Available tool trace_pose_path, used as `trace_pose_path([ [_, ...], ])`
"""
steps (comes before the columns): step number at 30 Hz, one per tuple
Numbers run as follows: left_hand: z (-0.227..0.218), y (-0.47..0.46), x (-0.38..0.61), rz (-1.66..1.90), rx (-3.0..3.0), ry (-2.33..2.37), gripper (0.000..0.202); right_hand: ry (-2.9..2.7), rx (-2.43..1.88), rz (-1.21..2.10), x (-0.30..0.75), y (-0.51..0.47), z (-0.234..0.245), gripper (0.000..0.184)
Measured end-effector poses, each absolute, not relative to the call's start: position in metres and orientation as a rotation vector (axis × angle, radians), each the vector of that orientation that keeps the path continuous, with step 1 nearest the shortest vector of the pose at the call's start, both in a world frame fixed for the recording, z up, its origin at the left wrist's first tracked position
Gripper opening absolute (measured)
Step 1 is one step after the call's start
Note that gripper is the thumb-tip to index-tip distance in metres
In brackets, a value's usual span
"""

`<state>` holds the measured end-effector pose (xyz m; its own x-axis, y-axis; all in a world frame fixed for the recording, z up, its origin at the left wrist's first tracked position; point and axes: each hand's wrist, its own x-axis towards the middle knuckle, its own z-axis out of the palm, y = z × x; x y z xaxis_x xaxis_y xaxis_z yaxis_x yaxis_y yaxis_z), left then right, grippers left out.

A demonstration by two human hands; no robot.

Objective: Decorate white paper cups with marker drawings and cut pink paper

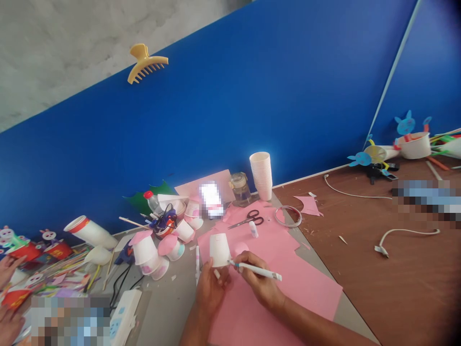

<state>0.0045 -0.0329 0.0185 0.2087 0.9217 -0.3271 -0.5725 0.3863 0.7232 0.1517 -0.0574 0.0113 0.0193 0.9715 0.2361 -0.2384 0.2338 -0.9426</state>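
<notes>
A white paper cup (219, 247) stands upside down over pink paper (273, 283), its lower rim gripped by the fingers of my left hand (212, 288). My right hand (261, 283) is closed around a white marker pen (262, 272), with its bluish tip at the cup's lower right side. Just behind my right hand lies a small pink paper piece (241, 248). A glue stick (254, 229) and black-handled scissors (248, 219) rest farther back on the pink sheet. Left of the cup lies another slim white pen (197, 264).
A tall stack of paper cups (261, 175), a glass jar (240, 188) and a lit phone (212, 199) stand by the blue partition (230, 105). A tape roll (288, 217) lies right. Pink-topped cups (146, 247) and a power strip (124, 315) are left, near another person's hands (9, 271).
</notes>
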Motion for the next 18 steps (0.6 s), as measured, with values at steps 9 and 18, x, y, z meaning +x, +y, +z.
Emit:
trace_pose_path([
  [9,0.0187,-0.0335,0.0046,1.114,0.487,0.800,0.028,-1.066,-0.866,1.180,0.1512,-0.0563,0.0091,0.015],
  [18,0.0203,-0.0334,0.0031,1.102,0.448,0.821,0.024,-1.122,-0.884,1.233,0.1505,-0.0571,0.0114,0.011],
])
